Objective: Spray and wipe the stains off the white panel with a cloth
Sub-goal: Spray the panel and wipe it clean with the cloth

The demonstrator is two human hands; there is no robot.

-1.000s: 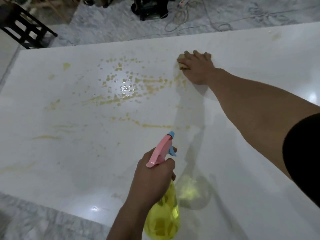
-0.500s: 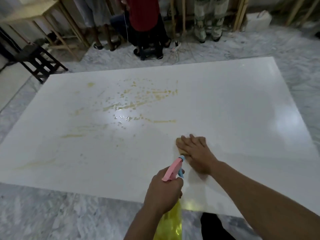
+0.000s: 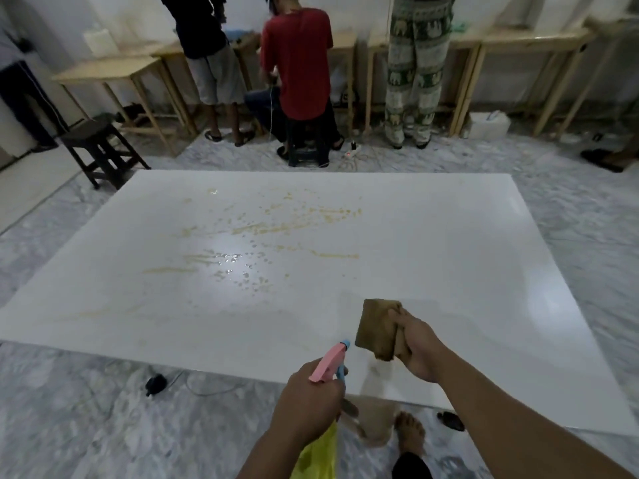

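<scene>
Cloth (image 3: pixel 378 328) just came off the white panel (image 3: pixel 449 271), right hand (image 3: pixel 420 344) fingers pinching it; left hand (image 3: pixel 311 397) gripping spray bottle (image 3: pixel 320 454), stains (image 3: pixel 294 219) remain.

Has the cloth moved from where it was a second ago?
Yes. The cloth in the right hand has come back from the yellow stains to the white panel's near edge, lifted off it.

Dim, glare on panel (image 3: pixel 238 271)
</scene>
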